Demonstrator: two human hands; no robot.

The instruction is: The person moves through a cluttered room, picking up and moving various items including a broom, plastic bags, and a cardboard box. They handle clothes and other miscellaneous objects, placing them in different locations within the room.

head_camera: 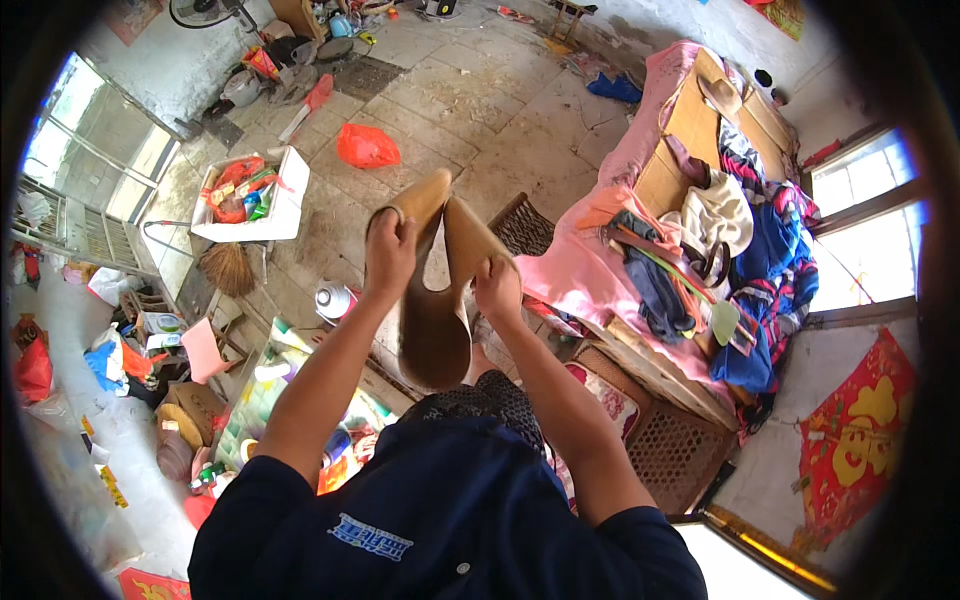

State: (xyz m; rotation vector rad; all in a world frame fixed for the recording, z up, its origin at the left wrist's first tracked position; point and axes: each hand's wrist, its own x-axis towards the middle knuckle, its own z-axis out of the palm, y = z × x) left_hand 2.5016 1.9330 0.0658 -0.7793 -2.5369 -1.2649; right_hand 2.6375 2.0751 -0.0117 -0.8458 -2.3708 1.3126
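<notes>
Both hands hold a brown, smooth-looking item (435,337) up in front of my body. Its lower end is wide, rounded and darker; two tan, tapering parts rise from it with a gap between them. Exactly what it is, I cannot tell. My left hand (390,251) grips the outer edge of the left part, fingers curled over the rim. On the right part's lower outer edge, my right hand (498,286) is closed. The tips of the two parts come close together above the hands.
A white foam box (289,202) with bags stands left, beside a straw broom (226,268). One red plastic bag (367,146) lies on the tiled floor. At right, a bed with a pink cloth (577,281) bears cardboard and clothes. A woven seat (523,225) is near the bed.
</notes>
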